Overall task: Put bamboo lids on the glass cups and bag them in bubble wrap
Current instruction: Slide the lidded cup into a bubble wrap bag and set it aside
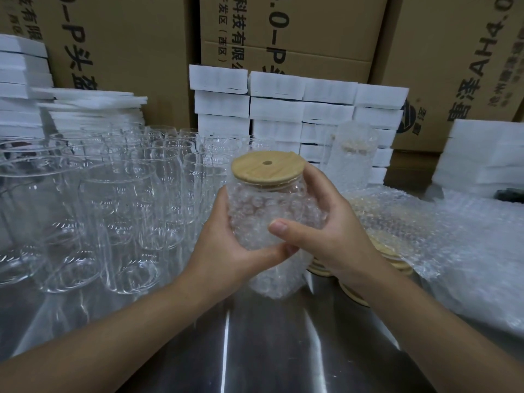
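A lidded glass cup (286, 191), half sleeved in a bubble-wrap bag (270, 282), is gripped by the curled fingers of the left hand (224, 248) and right hand (323, 234). The pebbled film may slide on the smooth glass, so the cup could be dropped or its round, holed bamboo lid (268, 167) dislodged. Beside the left hand, bare cups (119, 199) are crowded; spare lids (395, 258) lie under the right wrist.

Lid (268, 169): pale bamboo, matt, fine grain. Bag (263, 219): clear plastic bubble wrap, bumpy, glossy. Cups (119, 199): clear glass, smooth, shiny. Table (269, 350): brushed steel, glossy, streaky reflections. Foam (300, 109): white, matt, slightly rough. Boxes (297, 32): brown cardboard, matt, printed black.
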`<state>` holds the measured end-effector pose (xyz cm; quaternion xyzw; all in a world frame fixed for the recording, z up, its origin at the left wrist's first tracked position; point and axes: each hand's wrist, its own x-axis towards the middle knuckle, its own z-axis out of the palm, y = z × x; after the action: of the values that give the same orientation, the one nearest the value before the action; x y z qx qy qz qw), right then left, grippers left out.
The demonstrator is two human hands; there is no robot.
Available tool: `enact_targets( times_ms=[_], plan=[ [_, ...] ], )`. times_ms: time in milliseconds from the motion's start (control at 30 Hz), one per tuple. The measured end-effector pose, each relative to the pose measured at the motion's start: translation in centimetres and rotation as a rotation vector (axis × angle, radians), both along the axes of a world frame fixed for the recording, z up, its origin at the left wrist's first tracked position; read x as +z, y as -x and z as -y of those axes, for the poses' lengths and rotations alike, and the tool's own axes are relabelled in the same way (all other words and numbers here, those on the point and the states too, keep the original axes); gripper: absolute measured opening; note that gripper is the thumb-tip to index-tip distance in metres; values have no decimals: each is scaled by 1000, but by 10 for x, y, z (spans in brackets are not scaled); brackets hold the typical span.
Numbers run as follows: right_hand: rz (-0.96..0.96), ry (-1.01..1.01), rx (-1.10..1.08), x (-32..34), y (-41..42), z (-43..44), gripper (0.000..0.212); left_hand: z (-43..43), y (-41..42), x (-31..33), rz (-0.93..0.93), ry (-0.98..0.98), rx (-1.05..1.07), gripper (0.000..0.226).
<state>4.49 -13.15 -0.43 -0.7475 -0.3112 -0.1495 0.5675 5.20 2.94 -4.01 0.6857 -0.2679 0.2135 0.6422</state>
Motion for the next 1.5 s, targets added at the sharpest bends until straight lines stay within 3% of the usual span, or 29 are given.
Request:
enact_targets(
  times_ms=[200, 433, 600, 833, 967, 1100, 1300, 1500],
  plan=[
    [-58, 31, -16, 2, 1, 2, 119, -2, 0, 4, 47, 100, 27, 88],
    [-116, 87, 63, -1, -5, 4, 115, -2, 2, 7, 72, 154, -29, 99],
    [-150, 177, 102, 0, -6, 3, 123, -4, 1, 6, 122, 146, 20, 89],
    [-51, 353, 119, 1, -1, -1, 85, -4, 1, 7, 126, 190, 2, 78],
    [-4, 203, 50, 0, -1, -7, 70, 0, 3, 12, 77, 177, -70, 79],
    [-75, -52, 84, 4, -3, -5, 64, -2, 4, 19, -13, 147, -119, 103],
    [-322, -361, 260, 8, -2, -1, 72, -1, -5, 7, -142, 72, -143, 85],
    [-341, -421, 371, 4, -6, 4, 41, -5, -7, 7, -195, 27, -133, 71]
  ],
)
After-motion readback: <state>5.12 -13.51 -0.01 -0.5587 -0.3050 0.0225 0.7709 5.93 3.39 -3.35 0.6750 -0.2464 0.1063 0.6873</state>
